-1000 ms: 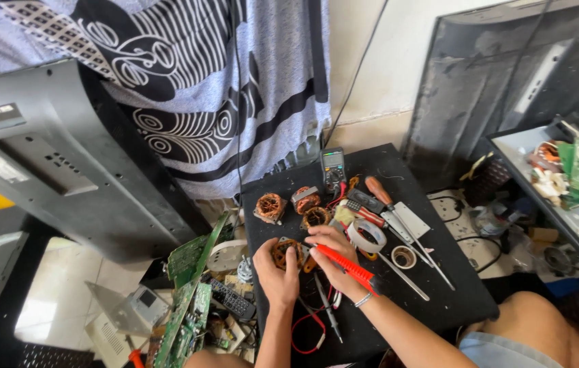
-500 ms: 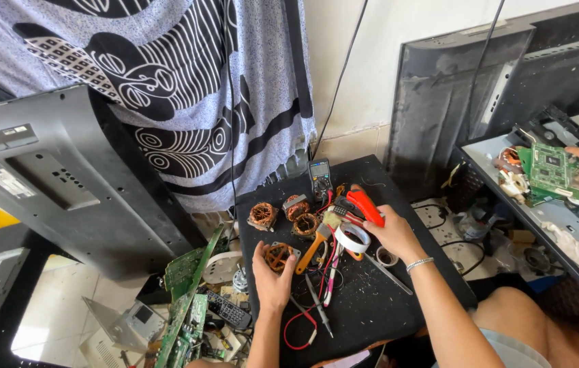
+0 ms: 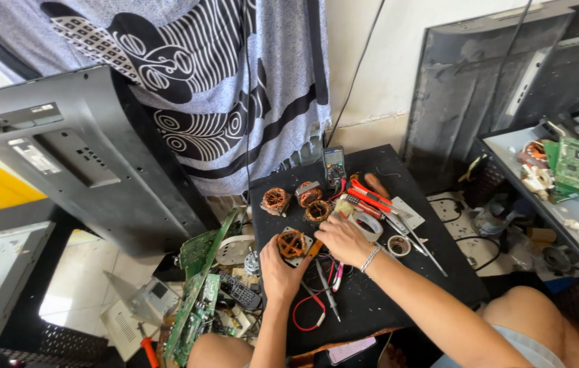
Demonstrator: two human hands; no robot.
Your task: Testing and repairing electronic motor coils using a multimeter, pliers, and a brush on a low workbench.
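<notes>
Copper-wound motor coil: lies on the black table, cupped at the fingertips of the left hand, whose fingers curl around its lower and left rim, grasping it.

Right hand: just right of the coil, fingers bent down toward its right edge; whether they pinch anything cannot be told.

Beyond the fingers, farther up the table: three more copper coils, a multimeter, red-handled pliers.

Right of the right hand: roll of tape, smaller ring.

Below the hands: red wire, probe.

Left of the left hand, off the table: green circuit boards.
</notes>
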